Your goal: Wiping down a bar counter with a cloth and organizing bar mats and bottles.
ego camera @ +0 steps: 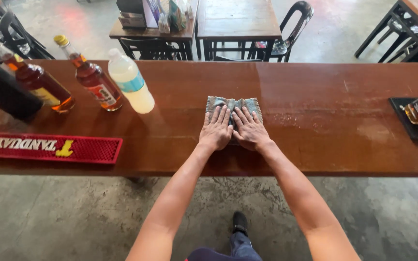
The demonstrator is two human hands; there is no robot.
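Note:
Both of my hands lie flat, side by side, on a grey-green cloth (233, 102) spread on a long brown wooden counter (315, 87). My left hand (216, 129) covers the cloth's left half, fingers spread and pointing away from me. My right hand (249, 129) presses the right half, its fingers spread too. Only the far edge and corners of the cloth show past my fingertips. Neither hand grips anything; the palms rest on the cloth.
At the counter's left stand two amber liquor bottles (35, 79) (93, 77), a pale plastic bottle (131, 82) and a dark cylinder (1, 92), with a red rubber bar mat (49, 147) in front. Another amber bottle lies on a black mat (414, 128) at right. Tables and chairs (238, 21) stand beyond.

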